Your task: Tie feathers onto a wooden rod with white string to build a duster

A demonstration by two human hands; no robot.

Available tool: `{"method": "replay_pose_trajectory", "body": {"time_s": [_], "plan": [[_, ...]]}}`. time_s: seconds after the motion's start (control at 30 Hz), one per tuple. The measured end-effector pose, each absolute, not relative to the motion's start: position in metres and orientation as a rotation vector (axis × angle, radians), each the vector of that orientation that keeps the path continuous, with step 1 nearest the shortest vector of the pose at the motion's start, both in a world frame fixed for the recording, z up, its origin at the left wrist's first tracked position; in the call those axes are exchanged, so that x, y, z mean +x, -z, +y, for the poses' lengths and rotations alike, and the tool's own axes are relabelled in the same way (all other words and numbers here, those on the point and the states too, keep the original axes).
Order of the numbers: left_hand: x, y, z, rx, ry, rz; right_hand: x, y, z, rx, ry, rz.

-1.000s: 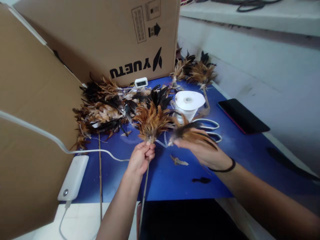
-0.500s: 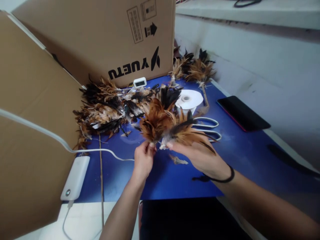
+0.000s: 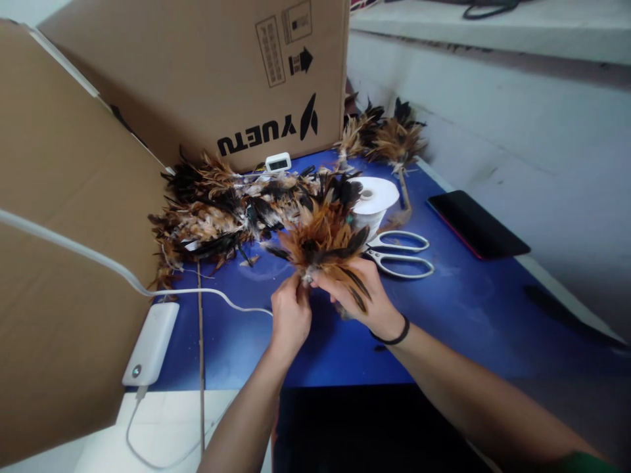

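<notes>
My left hand (image 3: 292,312) is closed round the base of a bunch of brown and black feathers (image 3: 320,233), which fans upward above the blue table. Pressed in from the right, my right hand (image 3: 367,299) pinches more feathers (image 3: 348,272) by their pale, fluffy ends against that base. The tips of these feathers lie across the back of my right hand. What the bunch is fixed to is hidden by my fingers. Just beyond my right hand lie white-handled scissors (image 3: 401,253), their blades mostly covered. A white spool (image 3: 377,195) stands behind the bunch.
A heap of feathers (image 3: 197,223) lies at the back left, before a large cardboard box (image 3: 197,72). Feather bunches on sticks (image 3: 398,141) rest at the back right. A phone (image 3: 478,223) lies rightward; a white power bank (image 3: 151,343) with a cable sits at the left.
My right hand has moved left, bringing its feathers against the bunch in my left hand. The scissors' handles now show more fully. My left hand has stayed nearly in place.
</notes>
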State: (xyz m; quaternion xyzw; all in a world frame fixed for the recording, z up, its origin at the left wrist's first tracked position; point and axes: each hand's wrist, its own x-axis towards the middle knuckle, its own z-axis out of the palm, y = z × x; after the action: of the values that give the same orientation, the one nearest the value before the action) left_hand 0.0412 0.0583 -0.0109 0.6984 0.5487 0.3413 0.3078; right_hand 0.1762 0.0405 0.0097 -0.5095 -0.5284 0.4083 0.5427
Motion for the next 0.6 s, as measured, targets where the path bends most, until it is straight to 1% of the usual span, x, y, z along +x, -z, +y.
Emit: {"method": "replay_pose_trajectory", "body": {"time_s": [0.1,0.2,0.43,0.6], "plan": [[0.042,0.011,0.058,1.837,-0.931,1.439,0.179,-0.007,0.041,-1.228,-0.868,-1.353],[0.043,0.014,0.057,1.873,-0.938,1.443,0.176,-0.007,0.042,-1.224,-0.861,-1.395],[0.044,0.021,0.056,1.960,-0.875,1.507,0.168,0.003,0.050,-1.265,-0.904,-1.286],[0.044,0.023,0.056,2.044,-0.817,1.509,0.162,0.017,0.054,-1.346,-0.809,-1.182]]}}
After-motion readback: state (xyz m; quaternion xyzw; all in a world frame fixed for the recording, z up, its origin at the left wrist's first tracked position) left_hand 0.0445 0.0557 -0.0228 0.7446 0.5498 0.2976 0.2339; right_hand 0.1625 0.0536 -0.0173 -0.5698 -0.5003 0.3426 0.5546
